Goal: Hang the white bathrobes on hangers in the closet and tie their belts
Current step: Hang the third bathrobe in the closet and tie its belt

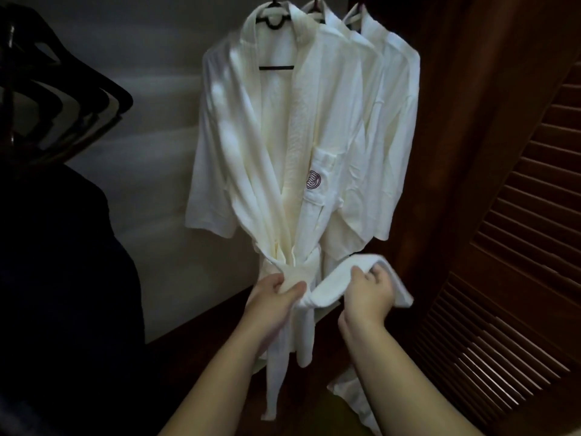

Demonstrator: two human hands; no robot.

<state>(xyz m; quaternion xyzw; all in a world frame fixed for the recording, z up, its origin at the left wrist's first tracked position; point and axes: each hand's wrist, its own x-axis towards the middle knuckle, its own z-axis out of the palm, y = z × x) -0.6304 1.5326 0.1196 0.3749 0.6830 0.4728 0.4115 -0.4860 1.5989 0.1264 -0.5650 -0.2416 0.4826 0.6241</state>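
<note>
A white bathrobe point(273, 146) with a purple emblem on its chest pocket hangs on a black hanger point(274, 22) in the closet. Two more white bathrobes point(390, 127) hang close behind it to the right. The front robe's belt point(330, 286) is wrapped around its waist. My left hand point(275, 298) grips the robe's gathered waist and the belt at the knot. My right hand point(367, 292) holds a loop of the belt, which drapes over its fingers. One belt end point(273, 372) hangs down below my left forearm.
A dark wooden louvred closet door point(509, 262) stands open at the right. Empty dark hangers point(63, 99) hang at the left above a dark garment point(63, 262). The pale back wall point(151, 152) of the closet is behind the robes.
</note>
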